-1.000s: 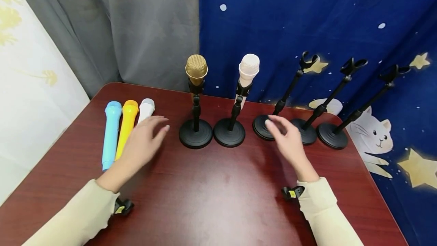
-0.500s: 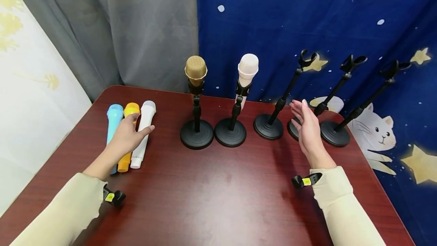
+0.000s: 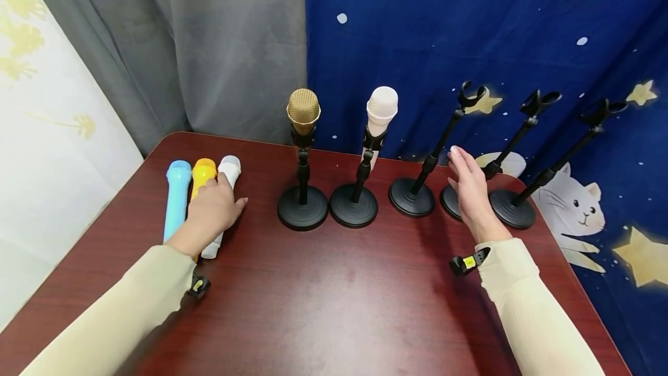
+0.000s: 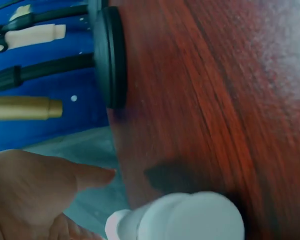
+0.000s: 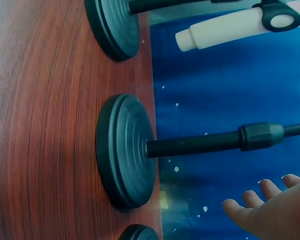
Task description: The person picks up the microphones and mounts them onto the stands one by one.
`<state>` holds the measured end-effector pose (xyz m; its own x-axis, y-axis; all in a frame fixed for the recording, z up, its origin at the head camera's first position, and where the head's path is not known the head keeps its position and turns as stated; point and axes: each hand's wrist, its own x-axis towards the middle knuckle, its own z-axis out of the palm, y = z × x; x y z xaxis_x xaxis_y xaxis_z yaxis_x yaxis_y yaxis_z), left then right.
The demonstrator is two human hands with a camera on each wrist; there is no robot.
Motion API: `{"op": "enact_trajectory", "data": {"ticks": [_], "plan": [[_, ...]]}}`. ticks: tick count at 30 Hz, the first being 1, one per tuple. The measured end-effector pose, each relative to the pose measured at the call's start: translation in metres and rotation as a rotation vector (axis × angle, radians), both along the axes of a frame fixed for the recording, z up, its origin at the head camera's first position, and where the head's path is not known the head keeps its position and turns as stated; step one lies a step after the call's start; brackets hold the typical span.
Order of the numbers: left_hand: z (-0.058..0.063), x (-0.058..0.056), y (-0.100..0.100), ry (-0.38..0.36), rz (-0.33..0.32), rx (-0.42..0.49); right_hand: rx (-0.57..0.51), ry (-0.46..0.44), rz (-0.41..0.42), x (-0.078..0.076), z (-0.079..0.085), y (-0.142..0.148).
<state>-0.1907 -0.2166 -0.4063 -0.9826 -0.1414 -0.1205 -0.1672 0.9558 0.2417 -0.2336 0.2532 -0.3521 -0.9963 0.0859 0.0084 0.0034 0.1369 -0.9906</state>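
My left hand (image 3: 213, 209) hovers over a white microphone (image 3: 230, 168) lying on the table, partly covering it. In the left wrist view its thumb points out straight, apart from the white microphone's end (image 4: 205, 220). Beside it lie a yellow microphone (image 3: 203, 172), mostly hidden by the hand, and a light blue microphone (image 3: 177, 195). My right hand (image 3: 471, 193), fingers extended, is just right of a black microphone stand (image 3: 431, 162) and partly in front of a second stand (image 3: 493, 168). The right wrist view shows its fingers apart from the nearer stand's pole (image 5: 200, 145).
A gold microphone (image 3: 304, 110) and another white microphone (image 3: 382, 110) sit upright in stands mid-table. A third bare-clipped stand (image 3: 543, 177) is at the right edge. Grey curtain (image 3: 240, 45) and blue starry curtain (image 3: 417, 33) hang behind the dark red table (image 3: 334, 300).
My left hand moved left to the lying microphones, then slightly right onto the white one. The right hand went right, away from the nearest bare stand's base, and its fingers straightened.
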Motion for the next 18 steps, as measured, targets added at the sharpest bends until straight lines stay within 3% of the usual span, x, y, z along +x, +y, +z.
{"op": "enact_trajectory", "data": {"ticks": [8,14,18], "plan": [[-0.005,-0.013,0.013,-0.058,0.027,-0.179,0.161,0.032,-0.086,-0.017,-0.014,-0.006],[-0.006,-0.019,0.017,-0.069,-0.016,-0.281,0.161,0.093,-0.114,-0.028,-0.027,-0.012],[-0.006,-0.021,0.017,-0.092,-0.015,-0.271,0.115,0.162,-0.053,-0.030,-0.035,-0.014]]}}
